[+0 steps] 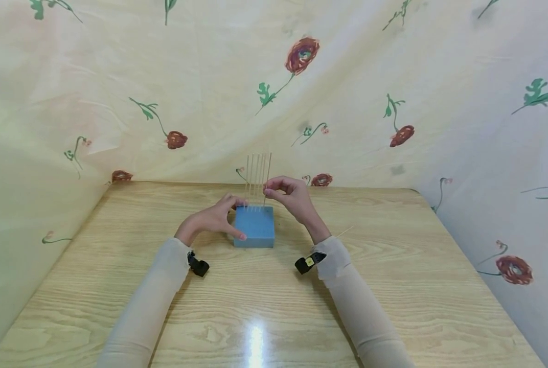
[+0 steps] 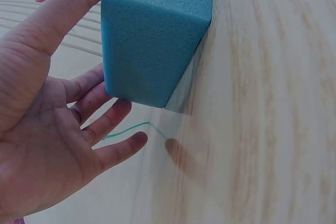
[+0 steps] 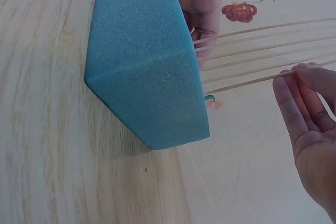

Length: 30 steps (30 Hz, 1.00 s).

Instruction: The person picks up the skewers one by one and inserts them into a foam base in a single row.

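A blue foam block (image 1: pixel 254 225) lies on the wooden table, with several thin wooden skewers (image 1: pixel 252 176) standing in a row along its far edge. My left hand (image 1: pixel 213 217) steadies the block from the left, thumb at the near edge and fingers at the far side. At the right end of the row, my right hand (image 1: pixel 296 198) pinches one skewer (image 3: pixel 241 84) between thumb and fingertips. That skewer leans slightly right, its lower end at the top of the foam. In the left wrist view the block (image 2: pixel 152 45) partly hides the skewers.
Another thin skewer (image 1: pixel 346 230) lies on the table by the right sleeve, partly hidden by it. A flower-patterned cloth (image 1: pixel 219 102) hangs behind and at both sides of the table (image 1: pixel 223 317). Each wrist wears a small black camera.
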Tool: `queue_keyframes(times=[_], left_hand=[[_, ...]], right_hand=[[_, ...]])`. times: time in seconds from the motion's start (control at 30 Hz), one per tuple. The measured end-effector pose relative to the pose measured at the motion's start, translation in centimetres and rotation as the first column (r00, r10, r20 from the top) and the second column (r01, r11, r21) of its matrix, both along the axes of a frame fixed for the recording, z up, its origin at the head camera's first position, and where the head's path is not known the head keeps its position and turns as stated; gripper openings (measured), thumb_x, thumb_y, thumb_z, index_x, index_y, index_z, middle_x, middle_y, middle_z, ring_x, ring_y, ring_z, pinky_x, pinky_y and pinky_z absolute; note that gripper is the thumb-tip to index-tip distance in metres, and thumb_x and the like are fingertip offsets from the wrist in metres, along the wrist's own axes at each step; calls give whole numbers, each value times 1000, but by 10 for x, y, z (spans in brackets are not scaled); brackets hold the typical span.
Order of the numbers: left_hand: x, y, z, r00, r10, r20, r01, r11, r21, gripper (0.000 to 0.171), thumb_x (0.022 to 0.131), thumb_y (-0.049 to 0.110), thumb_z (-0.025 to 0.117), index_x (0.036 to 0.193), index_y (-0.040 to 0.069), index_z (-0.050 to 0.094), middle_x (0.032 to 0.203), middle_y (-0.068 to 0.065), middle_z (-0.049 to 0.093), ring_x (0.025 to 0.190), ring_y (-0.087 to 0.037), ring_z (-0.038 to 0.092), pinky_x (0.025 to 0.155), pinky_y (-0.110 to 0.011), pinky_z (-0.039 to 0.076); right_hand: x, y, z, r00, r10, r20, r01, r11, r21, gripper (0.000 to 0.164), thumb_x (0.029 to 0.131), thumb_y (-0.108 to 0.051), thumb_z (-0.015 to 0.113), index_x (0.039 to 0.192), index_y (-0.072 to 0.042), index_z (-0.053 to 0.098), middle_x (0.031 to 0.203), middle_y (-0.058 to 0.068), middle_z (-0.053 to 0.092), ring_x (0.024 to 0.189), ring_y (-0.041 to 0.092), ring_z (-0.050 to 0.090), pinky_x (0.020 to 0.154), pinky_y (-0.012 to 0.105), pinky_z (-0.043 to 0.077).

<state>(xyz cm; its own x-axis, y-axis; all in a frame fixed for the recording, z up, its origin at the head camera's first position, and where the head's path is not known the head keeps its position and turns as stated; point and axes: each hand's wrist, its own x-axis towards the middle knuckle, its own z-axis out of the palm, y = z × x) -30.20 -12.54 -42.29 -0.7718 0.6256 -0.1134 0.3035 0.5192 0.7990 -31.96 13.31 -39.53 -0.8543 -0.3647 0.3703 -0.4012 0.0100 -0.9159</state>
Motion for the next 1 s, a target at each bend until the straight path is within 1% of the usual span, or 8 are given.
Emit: queue_keyframes(times=[0.27,0.47,0.63,0.8,1.0], left_hand=[[0,-1,1,1000,1,-6,-1,1000,8,95,80,35,89,153,5,37,148,-17,32,138,-36,35,117,-56,31],[0,-1,2,1000,-1,-3,2,1000,11,93,80,33,89,153,5,38,148,-18,32,138,-36,34,117,-56,31],[0,0,3,1000,9,17,-9,1000,3,93,78,34,90,151,6,39,149,-17,31,139,-36,33,118,-56,29],[0,0,4,1000,11,20,-11,1000,6,93,78,34,90,150,5,40,148,-17,31,139,-36,33,118,-56,29],[1,0,4,1000,9,20,-9,1000,5,93,78,33,90,150,5,39,149,-18,30,140,-37,33,119,-56,29]], right_hand=[[0,-2,2,1000,0,-1,0,1000,7,15,93,3,70,103,14,69,103,27,70,87,9,69,82,27,60],[0,-2,2,1000,2,-10,-2,1000,10,15,93,3,70,104,13,69,102,27,70,87,9,69,82,28,60],[-2,-1,0,1000,14,-26,-15,1000,-4,13,93,4,70,103,13,69,101,28,70,85,8,70,81,29,61],[-2,0,-1,999,20,-36,-21,1000,-8,13,93,4,69,103,13,69,101,30,70,84,8,70,80,30,61],[-2,0,-2,999,15,-29,-15,1000,-1,14,93,4,69,103,14,69,102,35,68,84,8,70,80,28,60]])
